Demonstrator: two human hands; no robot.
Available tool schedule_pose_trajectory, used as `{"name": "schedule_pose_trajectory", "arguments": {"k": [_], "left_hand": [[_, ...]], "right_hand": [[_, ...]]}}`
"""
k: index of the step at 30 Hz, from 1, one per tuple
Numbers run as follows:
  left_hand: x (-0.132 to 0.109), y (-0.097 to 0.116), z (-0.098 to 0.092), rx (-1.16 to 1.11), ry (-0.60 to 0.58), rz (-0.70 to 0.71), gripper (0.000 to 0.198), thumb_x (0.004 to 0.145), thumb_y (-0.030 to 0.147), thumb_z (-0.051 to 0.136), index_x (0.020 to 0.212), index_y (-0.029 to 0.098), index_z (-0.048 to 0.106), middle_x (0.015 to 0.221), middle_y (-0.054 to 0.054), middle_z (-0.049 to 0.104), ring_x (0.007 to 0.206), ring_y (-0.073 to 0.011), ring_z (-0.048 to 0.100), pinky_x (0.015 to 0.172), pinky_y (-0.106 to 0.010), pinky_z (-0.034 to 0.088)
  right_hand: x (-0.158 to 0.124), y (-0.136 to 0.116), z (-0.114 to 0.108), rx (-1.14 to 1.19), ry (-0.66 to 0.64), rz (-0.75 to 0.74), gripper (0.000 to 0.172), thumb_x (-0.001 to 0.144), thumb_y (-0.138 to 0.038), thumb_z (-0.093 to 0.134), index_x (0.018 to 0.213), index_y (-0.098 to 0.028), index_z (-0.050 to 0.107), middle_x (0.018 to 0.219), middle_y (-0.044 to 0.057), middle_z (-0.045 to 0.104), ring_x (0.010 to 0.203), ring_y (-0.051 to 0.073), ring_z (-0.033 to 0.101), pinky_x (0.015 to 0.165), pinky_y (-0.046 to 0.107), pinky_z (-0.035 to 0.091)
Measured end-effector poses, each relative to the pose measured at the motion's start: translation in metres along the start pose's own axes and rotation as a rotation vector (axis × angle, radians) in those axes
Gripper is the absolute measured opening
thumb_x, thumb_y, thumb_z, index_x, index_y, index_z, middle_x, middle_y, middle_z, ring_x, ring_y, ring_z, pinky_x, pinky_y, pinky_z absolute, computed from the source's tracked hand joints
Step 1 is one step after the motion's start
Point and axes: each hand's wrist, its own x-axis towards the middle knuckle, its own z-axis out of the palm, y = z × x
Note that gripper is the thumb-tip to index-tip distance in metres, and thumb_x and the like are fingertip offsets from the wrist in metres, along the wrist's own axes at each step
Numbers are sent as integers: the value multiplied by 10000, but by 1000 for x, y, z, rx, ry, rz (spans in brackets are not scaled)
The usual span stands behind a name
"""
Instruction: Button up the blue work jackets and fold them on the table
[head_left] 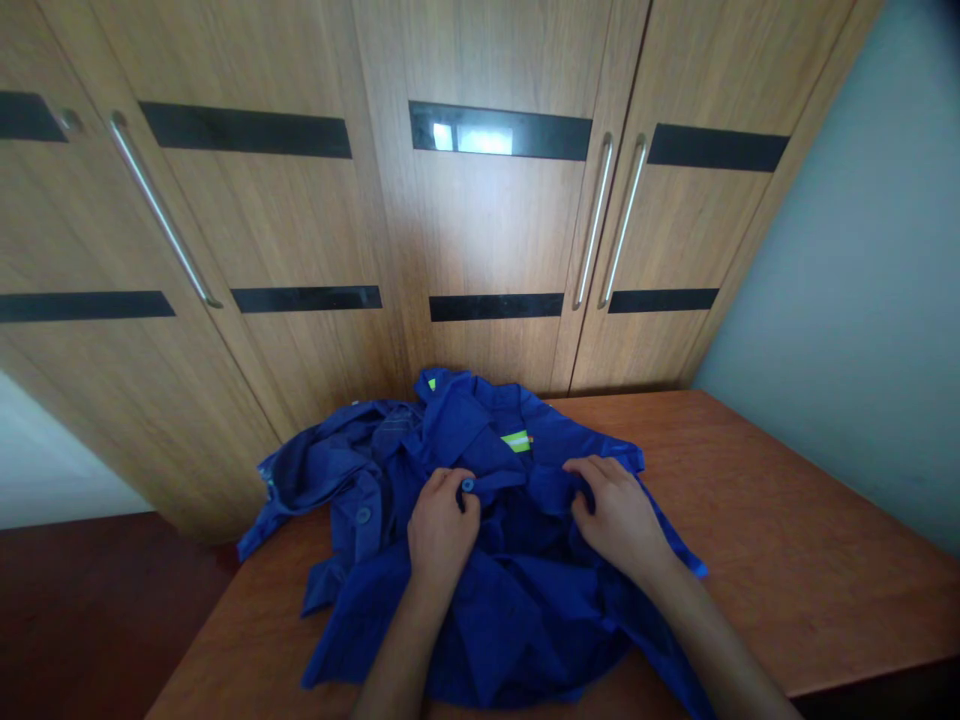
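Observation:
A blue work jacket (517, 600) lies rumpled on the table, its collar end toward the cupboard. My left hand (444, 520) pinches an edge of the jacket, with a round blue button (468, 485) showing at the fingertips. To the right, my right hand (619, 510) is closed on another fold of the same cloth, thumb below and fingers above. Between the hands the fabric sags and bunches. Beyond them shows a yellow-green and silver strip (516, 441) near the collar. One sleeve (322, 470) spreads to the left, and a second button (363, 515) sits on the cloth there.
The reddish-brown wooden table (795, 540) reaches to the right. Tall wooden cupboard doors (495, 220) with black strips and metal handles (594, 220) stand right behind the jacket. A pale wall (862, 300) bounds the right side; dark floor (82, 610) shows at left.

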Motion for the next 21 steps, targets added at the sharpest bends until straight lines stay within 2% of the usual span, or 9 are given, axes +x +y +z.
{"name": "schedule_pose_trajectory", "arguments": {"k": [3,6,8,11,14,17,21], "left_hand": [[1,-3,3,-34,29,65,391,758,49,481,1069,246,615,1062,-26,629,996,-216,600,872,-350,487],[1,-4,3,-87,92,232,481,686,-43,455,1055,216,622,1060,-47,625,1018,-215,580,917,-371,468],[-2,-1,0,-124,157,361,469,670,-71,452,996,214,635,1038,-47,633,1002,-216,579,897,-386,466],[-7,7,-7,-197,263,561,372,716,-56,495,926,218,634,971,-35,663,933,-205,595,834,-386,477],[-13,16,-13,-306,325,717,330,747,-43,531,926,216,627,931,-26,686,882,-179,608,817,-364,496],[-15,25,-13,-390,268,710,358,774,-39,508,1002,211,623,990,-45,691,936,-180,610,862,-367,504],[-13,42,-9,-421,51,659,353,817,-4,460,1014,232,633,1065,-42,684,1016,-176,600,906,-349,495]], "right_hand": [[10,-17,-3,-46,-45,-1,248,841,-247,525,1059,-221,640,1041,61,673,1021,245,560,897,363,384],[23,-29,0,-98,-95,1,237,863,-366,541,998,-214,661,990,75,692,1009,264,578,873,378,386],[32,-35,5,-99,-128,5,243,860,-391,550,967,-207,667,980,76,701,993,254,600,860,360,398],[41,-38,14,-89,-196,40,215,846,-351,571,971,-209,674,980,68,715,968,232,636,834,319,424],[42,-38,20,-115,-262,102,209,851,-320,551,985,-233,685,958,66,727,940,234,663,784,307,453],[39,-34,23,-156,-273,159,231,869,-336,513,972,-242,697,946,83,730,918,251,675,747,317,470],[33,-29,23,-145,-300,214,238,863,-326,508,947,-233,711,942,103,731,922,264,678,734,317,472]]}}
